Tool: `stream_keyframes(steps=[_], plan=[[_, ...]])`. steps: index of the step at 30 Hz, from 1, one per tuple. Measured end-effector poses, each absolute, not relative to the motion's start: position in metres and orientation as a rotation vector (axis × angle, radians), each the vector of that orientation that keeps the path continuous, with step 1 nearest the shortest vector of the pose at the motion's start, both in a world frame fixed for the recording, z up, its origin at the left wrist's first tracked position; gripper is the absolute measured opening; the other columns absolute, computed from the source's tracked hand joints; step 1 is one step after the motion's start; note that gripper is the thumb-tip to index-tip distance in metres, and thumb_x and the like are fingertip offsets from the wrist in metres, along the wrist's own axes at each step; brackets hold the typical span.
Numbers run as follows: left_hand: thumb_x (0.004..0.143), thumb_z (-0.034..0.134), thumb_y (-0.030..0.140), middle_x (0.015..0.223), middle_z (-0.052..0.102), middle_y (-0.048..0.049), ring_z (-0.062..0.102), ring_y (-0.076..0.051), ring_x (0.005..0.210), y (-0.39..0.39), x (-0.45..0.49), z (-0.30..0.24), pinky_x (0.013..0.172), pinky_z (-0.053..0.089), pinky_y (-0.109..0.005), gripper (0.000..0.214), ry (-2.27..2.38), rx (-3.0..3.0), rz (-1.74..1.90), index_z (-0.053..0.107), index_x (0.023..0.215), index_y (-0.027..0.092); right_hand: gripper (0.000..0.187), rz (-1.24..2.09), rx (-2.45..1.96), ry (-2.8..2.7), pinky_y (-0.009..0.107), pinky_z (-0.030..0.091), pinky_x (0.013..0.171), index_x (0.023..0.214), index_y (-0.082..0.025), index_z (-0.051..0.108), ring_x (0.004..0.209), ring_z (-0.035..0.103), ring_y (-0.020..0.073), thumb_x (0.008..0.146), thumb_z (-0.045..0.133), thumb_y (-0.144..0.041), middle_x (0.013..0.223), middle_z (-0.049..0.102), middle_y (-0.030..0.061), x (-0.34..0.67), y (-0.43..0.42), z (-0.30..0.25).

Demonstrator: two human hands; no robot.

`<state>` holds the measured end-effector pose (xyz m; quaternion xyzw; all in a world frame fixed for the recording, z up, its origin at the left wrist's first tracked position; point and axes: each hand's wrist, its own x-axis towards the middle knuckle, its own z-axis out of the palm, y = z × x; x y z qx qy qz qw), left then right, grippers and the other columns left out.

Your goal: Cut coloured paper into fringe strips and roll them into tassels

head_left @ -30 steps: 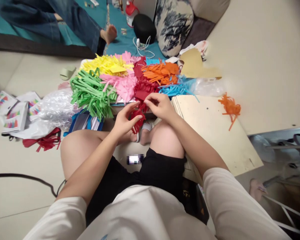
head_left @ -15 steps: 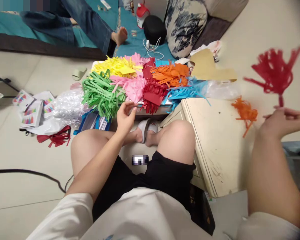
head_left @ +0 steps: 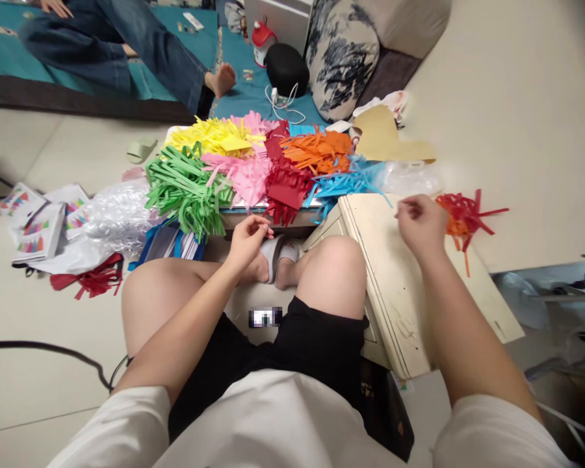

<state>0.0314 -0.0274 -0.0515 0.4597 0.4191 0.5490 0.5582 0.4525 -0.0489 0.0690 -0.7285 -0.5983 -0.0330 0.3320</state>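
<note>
green tassels (head_left: 190,188): heaped at left | left hand (head_left: 249,244): forearm angled forward and inward, fingers bent towards thumb, cannot tell if pinching anything | right hand (head_left: 422,224): arm stretched out over cabinet (head_left: 385,260), fingers loosely curled, free | 1 red tassel (head_left: 470,207): just right of that hand, overlapping 1 orange tassel (head_left: 453,226)

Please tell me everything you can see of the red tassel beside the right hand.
The red tassel is a bunch of narrow, paper-like strips, splayed loosely, some pointing right. It overlaps the orange tassel at the edge of the cream cabinet top. The right hand is close on its left; whether they touch is unclear.
</note>
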Motion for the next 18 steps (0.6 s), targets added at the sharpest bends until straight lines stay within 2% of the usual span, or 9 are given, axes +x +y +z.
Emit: stream_keyframes(steps=[2,5,9,11,14,16,18], plan=[[0.081,0.089,0.05,0.076,0.074,-0.002,0.072,-0.013,0.067,-0.028,0.03,-0.052,0.073,0.06,-0.026,0.038,0.987,1.067,1.288,0.072,0.094,0.019,0.021,0.074,-1.872,-1.684,0.041,0.065,0.088,0.107,-0.017,0.077,0.081,0.077,0.0246,0.105,0.068,-0.035,0.085,0.076,0.0089,0.425,-0.013,0.065],[0.079,0.088,0.046,0.074,0.074,-0.0014,0.072,-0.012,0.066,-0.029,0.028,-0.051,0.072,0.059,-0.024,0.034,0.988,1.044,1.291,0.074,0.091,0.018,0.028,0.18,-1.857,-1.785,0.045,0.066,0.096,0.107,-0.016,0.078,0.086,0.077,0.0262,0.107,0.066,-0.041,0.088,0.079,0.0119,0.392,0.047,0.066],[0.08,0.087,0.042,0.074,0.075,-0.0016,0.072,-0.012,0.066,-0.028,0.022,-0.048,0.072,0.061,-0.025,0.029,0.99,1.029,1.293,0.076,0.091,0.018,0.043,0.079,-1.992,-1.955,0.049,0.062,0.115,0.13,-0.017,0.078,0.115,0.078,0.032,0.109,0.065,-0.052,0.12,0.083,0.0175,0.373,0.118,0.07],[0.083,0.087,0.039,0.074,0.074,-0.0014,0.072,-0.012,0.066,-0.027,0.018,-0.048,0.072,0.061,-0.025,0.025,1.0,1.019,1.3,0.076,0.091,0.018,0.044,0.108,-2.089,-2.097,0.047,0.061,0.116,0.124,-0.015,0.079,0.118,0.076,0.0315,0.109,0.065,-0.054,0.123,0.083,0.0183,0.37,0.14,0.072],[0.085,0.085,0.034,0.074,0.074,-0.0004,0.072,-0.011,0.067,-0.026,0.011,-0.047,0.072,0.06,-0.023,0.019,1.024,1.0,1.318,0.076,0.091,0.019,0.036,0.301,-2.133,-2.385,0.046,0.063,0.108,0.108,-0.019,0.082,0.109,0.076,0.0305,0.099,0.08,-0.053,0.107,0.083,0.0128,0.366,0.147,0.07],[0.085,0.084,0.029,0.075,0.074,0.0001,0.072,-0.011,0.068,-0.026,0.008,-0.046,0.072,0.059,-0.022,0.014,1.038,0.989,1.322,0.076,0.091,0.019,0.033,0.184,-2.184,-2.621,0.054,0.06,0.111,0.102,-0.02,0.08,0.112,0.074,0.0345,0.091,0.09,-0.049,0.106,0.082,0.0122,0.36,0.137,0.067],[0.086,0.083,0.026,0.074,0.073,0.0003,0.072,-0.011,0.068,-0.026,0.008,-0.045,0.071,0.06,-0.022,0.011,1.038,0.989,1.317,0.076,0.09,0.019,0.026,-0.087,-2.23,-2.752,0.063,0.051,0.12,0.099,-0.017,0.075,0.123,0.072,0.0402,0.095,0.087,-0.039,0.114,0.08,0.0172,0.352,0.122,0.064]])
